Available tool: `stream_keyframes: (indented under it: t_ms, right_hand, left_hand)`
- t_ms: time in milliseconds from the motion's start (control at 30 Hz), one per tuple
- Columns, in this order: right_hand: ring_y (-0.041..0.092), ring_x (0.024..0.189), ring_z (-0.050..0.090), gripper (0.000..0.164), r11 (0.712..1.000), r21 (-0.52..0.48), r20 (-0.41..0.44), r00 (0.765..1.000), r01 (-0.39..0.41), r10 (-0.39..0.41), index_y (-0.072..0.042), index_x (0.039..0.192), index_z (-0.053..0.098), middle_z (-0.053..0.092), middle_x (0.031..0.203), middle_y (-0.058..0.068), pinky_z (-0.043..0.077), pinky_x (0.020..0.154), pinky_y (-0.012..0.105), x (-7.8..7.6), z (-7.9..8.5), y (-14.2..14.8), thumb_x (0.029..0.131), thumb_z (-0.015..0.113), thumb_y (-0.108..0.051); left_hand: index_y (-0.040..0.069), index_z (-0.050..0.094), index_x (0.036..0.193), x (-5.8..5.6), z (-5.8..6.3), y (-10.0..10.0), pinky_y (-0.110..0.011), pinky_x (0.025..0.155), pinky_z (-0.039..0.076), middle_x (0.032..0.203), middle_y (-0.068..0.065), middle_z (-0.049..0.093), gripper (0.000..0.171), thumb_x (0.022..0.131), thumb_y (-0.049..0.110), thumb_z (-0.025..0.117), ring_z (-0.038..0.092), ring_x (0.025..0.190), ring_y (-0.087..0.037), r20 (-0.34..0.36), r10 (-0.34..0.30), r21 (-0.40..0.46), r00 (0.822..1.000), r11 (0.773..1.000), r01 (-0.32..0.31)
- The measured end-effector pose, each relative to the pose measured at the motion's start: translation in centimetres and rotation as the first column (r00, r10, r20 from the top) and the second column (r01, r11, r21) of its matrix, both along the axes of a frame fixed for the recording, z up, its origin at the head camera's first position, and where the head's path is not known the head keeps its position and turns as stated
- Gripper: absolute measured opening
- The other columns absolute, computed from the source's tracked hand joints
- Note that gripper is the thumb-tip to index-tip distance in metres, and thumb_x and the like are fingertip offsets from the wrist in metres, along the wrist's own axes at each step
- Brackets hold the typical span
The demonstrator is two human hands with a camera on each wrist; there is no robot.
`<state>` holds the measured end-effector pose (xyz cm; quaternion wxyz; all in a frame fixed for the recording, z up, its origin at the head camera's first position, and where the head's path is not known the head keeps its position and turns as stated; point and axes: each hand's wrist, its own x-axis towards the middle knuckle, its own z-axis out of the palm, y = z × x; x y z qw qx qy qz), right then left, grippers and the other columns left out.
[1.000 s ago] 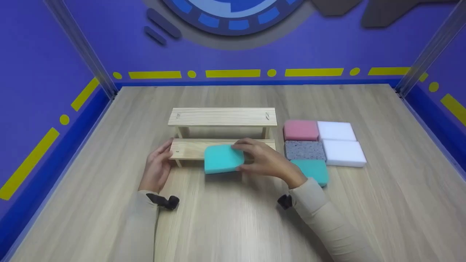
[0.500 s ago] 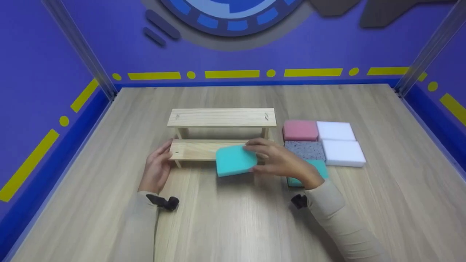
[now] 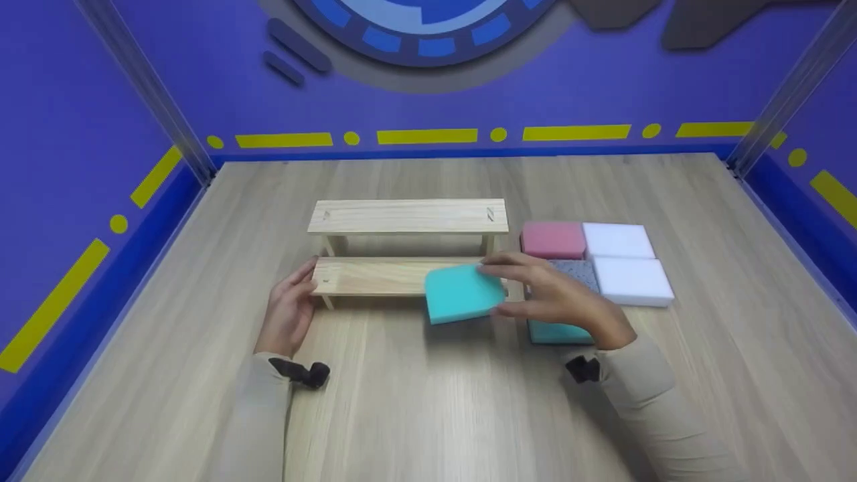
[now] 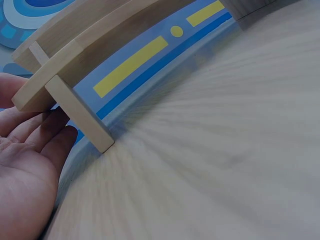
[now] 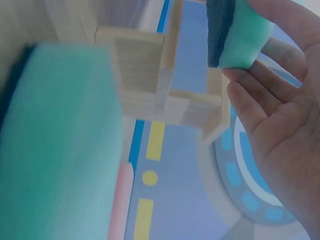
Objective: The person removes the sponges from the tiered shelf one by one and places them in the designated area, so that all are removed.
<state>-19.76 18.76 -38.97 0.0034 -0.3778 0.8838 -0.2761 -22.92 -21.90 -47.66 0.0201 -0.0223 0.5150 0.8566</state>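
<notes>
My right hand (image 3: 556, 294) pinches a turquoise sponge (image 3: 463, 293) by its right side, thumb on the near edge and fingers on the far one. The sponge hangs tilted in front of the right end of a two-tier wooden rack (image 3: 375, 276); its dark scouring side shows in the right wrist view, where the hand (image 5: 280, 100) holds the sponge (image 5: 245, 35). My left hand (image 3: 289, 304) grips the left end of the rack's lower shelf, and in the left wrist view its fingers (image 4: 60, 145) lie below the board (image 4: 60, 65), beside a leg.
Right of the rack sit a pink sponge (image 3: 553, 239), two white sponges (image 3: 617, 239), a speckled grey sponge (image 3: 574, 270) and another turquoise sponge (image 3: 559, 333), grouped closely. The right arm partly covers the last two. Blue walls (image 3: 428, 100) enclose the wooden table (image 3: 415, 415).
My right hand has moved to the right with the turquoise sponge, from the middle of the lower shelf to its right end. The left hand has stayed at the rack's left end.
</notes>
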Motion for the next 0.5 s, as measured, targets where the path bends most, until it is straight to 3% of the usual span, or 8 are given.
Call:
stream_keyframes:
  t_ms: [367, 500]
  right_hand:
    - [0.026, 0.124, 0.053, 0.059, 0.996, -0.045, -0.017, 0.997, 0.071, -0.072, -0.009, 0.133, 0.058, 0.057, 0.133, 0.009, 0.049, 0.098, 0.045, 0.4, 0.1, 3.8, 0.079, 0.079, -0.021]
    - [0.025, 0.122, 0.054, 0.06, 0.995, -0.054, -0.027, 0.996, 0.083, -0.085, -0.009, 0.133, 0.058, 0.058, 0.133, 0.007, 0.05, 0.097, 0.038, 0.5, -0.1, 4.9, 0.078, 0.08, -0.021]
  left_hand:
    - [-0.01, 0.019, 0.148, 0.0, 0.0, 0.0, -0.032, 0.12, 0.021, 0.158, -0.021, 0.018, 0.058, 0.092, -0.013, 0.034, 0.019, 0.147, -0.026, -0.003, 0.002, 0.013, 1.0, 1.0, -0.002]
    - [-0.01, 0.019, 0.148, 0.0, 0.0, 0.0, -0.032, 0.12, 0.02, 0.159, -0.02, 0.018, 0.058, 0.092, -0.013, 0.033, 0.019, 0.147, -0.025, -0.004, 0.005, 0.02, 1.0, 1.0, -0.005]
